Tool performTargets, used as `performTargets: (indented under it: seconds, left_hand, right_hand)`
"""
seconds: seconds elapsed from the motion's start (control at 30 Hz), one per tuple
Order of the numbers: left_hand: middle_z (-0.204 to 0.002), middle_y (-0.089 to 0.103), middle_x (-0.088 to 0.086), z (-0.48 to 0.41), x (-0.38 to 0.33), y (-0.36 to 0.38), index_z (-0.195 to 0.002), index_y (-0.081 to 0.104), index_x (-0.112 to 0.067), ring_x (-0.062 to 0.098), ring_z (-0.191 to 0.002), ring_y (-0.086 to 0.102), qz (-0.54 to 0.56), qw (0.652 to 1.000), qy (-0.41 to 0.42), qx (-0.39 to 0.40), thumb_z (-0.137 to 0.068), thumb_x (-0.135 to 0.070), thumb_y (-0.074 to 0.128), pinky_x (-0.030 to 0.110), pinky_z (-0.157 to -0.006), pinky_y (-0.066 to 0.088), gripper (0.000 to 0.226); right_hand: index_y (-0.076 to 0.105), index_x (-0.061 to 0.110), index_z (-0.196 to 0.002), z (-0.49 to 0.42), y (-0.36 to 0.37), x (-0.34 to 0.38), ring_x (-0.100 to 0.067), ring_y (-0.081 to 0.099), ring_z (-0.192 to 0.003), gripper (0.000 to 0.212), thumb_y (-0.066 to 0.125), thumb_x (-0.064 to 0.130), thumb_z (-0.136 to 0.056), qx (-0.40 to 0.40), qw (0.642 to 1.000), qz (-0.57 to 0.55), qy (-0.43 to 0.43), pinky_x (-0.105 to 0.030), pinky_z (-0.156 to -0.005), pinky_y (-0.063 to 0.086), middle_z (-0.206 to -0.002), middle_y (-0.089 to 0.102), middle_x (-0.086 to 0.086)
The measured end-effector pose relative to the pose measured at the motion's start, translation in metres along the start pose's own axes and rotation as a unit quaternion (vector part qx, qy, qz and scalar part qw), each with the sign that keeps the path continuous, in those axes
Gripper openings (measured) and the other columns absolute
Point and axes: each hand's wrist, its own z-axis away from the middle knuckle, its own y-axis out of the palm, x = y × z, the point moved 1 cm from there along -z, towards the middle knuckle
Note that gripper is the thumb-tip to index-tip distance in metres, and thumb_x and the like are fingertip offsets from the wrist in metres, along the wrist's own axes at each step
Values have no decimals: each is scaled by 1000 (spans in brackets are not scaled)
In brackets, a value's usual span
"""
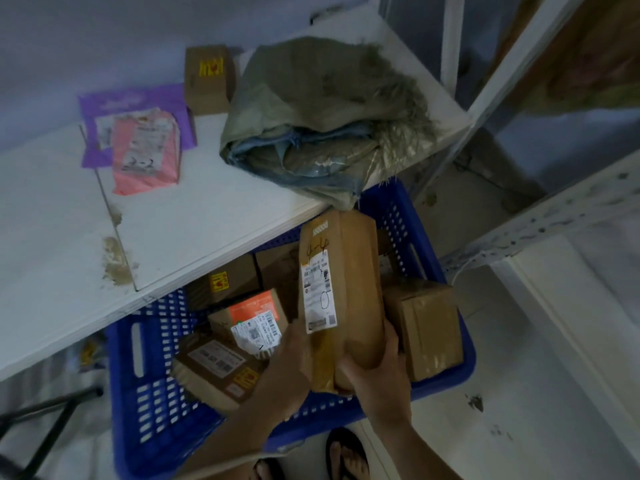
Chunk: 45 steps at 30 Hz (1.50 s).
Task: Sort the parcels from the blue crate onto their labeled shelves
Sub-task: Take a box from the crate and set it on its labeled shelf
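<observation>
A blue crate stands on the floor, partly under a white shelf, and holds several brown parcels. I hold a long brown parcel upright above the crate, its white label and handwritten marking facing me. My left hand grips its lower left side. My right hand cups its bottom end. Beside it in the crate sit a taped brown box, a box with an orange label and a flat parcel.
On the white shelf lie a pink packet over a purple mailer, a small brown box and a crumpled grey-green bag. A white metal rack stands at the right. My sandalled feet are below the crate.
</observation>
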Motion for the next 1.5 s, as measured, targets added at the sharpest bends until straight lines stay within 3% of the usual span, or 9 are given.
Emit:
performTargets:
  seconds: [0.13,0.3,0.47,0.63,0.83,1.13,1.23,1.37,1.5]
  left_hand:
    - [-129,45,-4,23,-13,-31,-148,-15,-16,17,-109,53,49,993,-74,72,-84,6,60,12,-73,48,101]
    - [-143,44,-4,76,-74,-43,-149,11,-22,14,-130,42,25,981,10,191,-73,-2,74,32,-111,33,100]
    - [-145,36,-10,123,-128,-38,-148,8,-31,14,-134,35,36,989,110,89,-73,-22,79,36,-116,26,104]
    - [-121,48,-31,183,-165,-41,-137,19,-45,-10,-114,49,72,978,191,31,-73,-19,79,12,-98,39,92]
    - [-152,31,-7,300,-206,-65,-149,1,-32,14,-136,37,-9,956,275,-99,-79,-42,69,33,-114,31,98]
    - [-139,47,-14,547,-276,-145,-131,7,-60,-6,-114,46,-39,840,488,-233,-73,-44,73,16,-100,38,89]
    - [-125,43,-37,642,-326,-161,-128,2,-70,-4,-113,52,-45,778,568,-263,-73,-48,71,14,-99,41,91]
    - [-119,39,-44,757,-384,-160,-127,-1,-73,-9,-112,49,-44,681,668,-297,-68,-67,56,26,-101,44,83]
    - [-144,34,-25,840,-435,-159,-136,-10,-62,-4,-127,38,-90,625,710,-313,-83,-49,55,37,-109,38,85]
  right_hand:
    - [20,44,-144,29,-42,14,-23,45,-126,82,67,42,-76,20,990,-143,4,-47,-107,39,-142,42,9]
    - [17,38,-148,59,-95,34,-30,40,-131,78,64,22,-87,27,975,-220,23,-51,-109,36,-151,33,2]
    - [24,35,-147,98,-148,59,-28,39,-133,67,57,14,-92,-6,961,-272,-50,-47,-107,38,-152,33,-1]
    - [21,49,-144,171,-201,91,-19,47,-127,80,50,69,-72,-34,973,-182,-136,-42,-110,39,-142,44,12]
    - [6,76,-128,295,-260,126,-10,51,-124,46,22,73,-85,-114,940,-22,-319,-25,-98,42,-136,47,22]
    - [-34,59,-130,544,-367,189,-7,36,-136,103,34,94,-61,-216,834,161,-482,-32,-108,39,-153,9,28]
    - [-37,57,-130,630,-421,205,-6,41,-130,117,39,96,-50,-288,782,168,-526,-29,-102,42,-147,10,34]
    - [-39,52,-130,732,-487,219,-15,56,-119,114,62,60,-77,-416,692,163,-568,-34,-88,53,-158,13,15]
    - [-20,41,-143,806,-546,231,-24,60,-114,99,61,34,-88,-515,628,171,-558,-38,-82,52,-153,32,2]
